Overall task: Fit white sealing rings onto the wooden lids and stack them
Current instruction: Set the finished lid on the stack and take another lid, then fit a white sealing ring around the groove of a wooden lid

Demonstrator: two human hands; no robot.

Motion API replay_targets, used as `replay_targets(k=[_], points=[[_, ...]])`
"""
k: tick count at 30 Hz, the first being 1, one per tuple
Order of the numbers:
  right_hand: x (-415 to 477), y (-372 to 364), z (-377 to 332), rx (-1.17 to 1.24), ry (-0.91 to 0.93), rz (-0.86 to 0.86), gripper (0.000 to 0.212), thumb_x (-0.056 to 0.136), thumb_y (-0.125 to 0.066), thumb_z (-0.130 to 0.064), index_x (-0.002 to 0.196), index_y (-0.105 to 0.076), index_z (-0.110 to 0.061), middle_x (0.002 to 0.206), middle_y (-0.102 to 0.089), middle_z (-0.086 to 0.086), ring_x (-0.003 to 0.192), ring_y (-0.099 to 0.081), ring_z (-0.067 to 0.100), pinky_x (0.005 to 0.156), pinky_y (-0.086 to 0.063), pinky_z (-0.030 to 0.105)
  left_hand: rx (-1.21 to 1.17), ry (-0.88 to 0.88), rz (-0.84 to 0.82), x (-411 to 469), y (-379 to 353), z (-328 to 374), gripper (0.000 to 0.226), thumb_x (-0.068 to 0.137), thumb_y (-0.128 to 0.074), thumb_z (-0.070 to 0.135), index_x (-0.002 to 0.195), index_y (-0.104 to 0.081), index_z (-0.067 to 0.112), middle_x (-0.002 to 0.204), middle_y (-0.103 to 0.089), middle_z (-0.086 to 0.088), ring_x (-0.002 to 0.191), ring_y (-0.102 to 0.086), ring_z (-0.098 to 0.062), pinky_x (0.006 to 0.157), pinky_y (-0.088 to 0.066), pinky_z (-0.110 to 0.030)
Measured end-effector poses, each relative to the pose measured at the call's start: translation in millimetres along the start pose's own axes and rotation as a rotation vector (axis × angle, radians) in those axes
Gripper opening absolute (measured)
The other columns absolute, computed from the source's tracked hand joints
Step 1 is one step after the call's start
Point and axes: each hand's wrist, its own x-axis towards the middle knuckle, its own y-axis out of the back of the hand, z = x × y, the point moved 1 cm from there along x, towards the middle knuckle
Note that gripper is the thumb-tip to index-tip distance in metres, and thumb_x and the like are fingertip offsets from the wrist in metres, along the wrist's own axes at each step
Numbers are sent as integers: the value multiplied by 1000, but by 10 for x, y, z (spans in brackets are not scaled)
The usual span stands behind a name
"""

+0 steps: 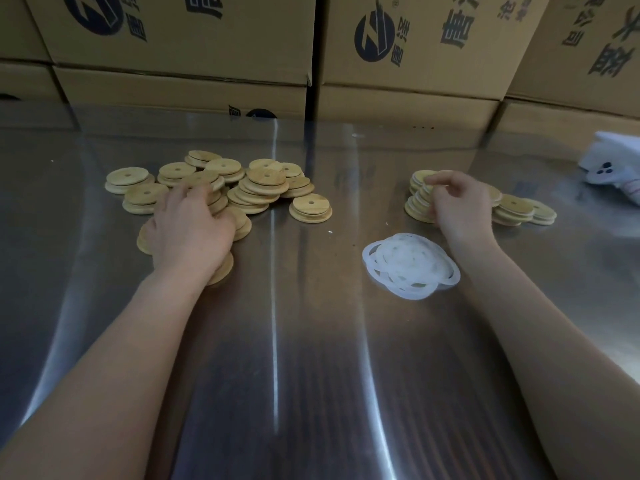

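A loose pile of round wooden lids, each with a small centre hole, lies on the left of the steel table. My left hand lies on the near part of that pile, fingers curled over a lid. A heap of white sealing rings sits right of centre. Behind it are stacked lids, and more lids lean to their right. My right hand is at the stack, its fingertips pinching the top lid.
The shiny steel table stretches toward me between my forearms. Printed cardboard boxes form a wall along the far edge. A white cloth-like object with dark dots lies at the far right.
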Motion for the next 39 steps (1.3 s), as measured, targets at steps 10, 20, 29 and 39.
replay_targets(k=[10,20,29,39], points=[[-238,-187,-196,-145,204,-315,26,90,-50,-7,91,-71,-23,68,-66,7,56,-53,10,60,-51,31,73,-23,-53,34,-73,-31,63,90,-52,30,150,-32,25,161,-20,-4,146,-17,-34,115,-20,-55],[-352,-278,-245,-239,256,-458,26,91,-53,-7,90,-71,-26,72,-68,10,52,-49,9,49,-39,14,46,-63,-51,35,-104,-28,51,88,-59,32,137,-50,25,149,-35,-5,133,-32,-42,113,-22,-53],[-348,-286,-244,-267,272,-478,26,92,-52,-8,90,-71,-26,72,-68,6,45,-47,1,43,-37,10,32,-95,17,-10,-84,21,48,91,-59,19,138,-52,16,135,-37,-10,124,-36,-40,104,-35,-48],[-348,-297,-236,-278,265,-494,26,91,-53,-9,90,-71,-28,73,-69,4,46,-46,3,42,-36,10,-88,-161,148,-8,-70,19,21,95,-57,8,111,-71,10,120,-51,-13,115,-50,-34,87,-40,-38]])
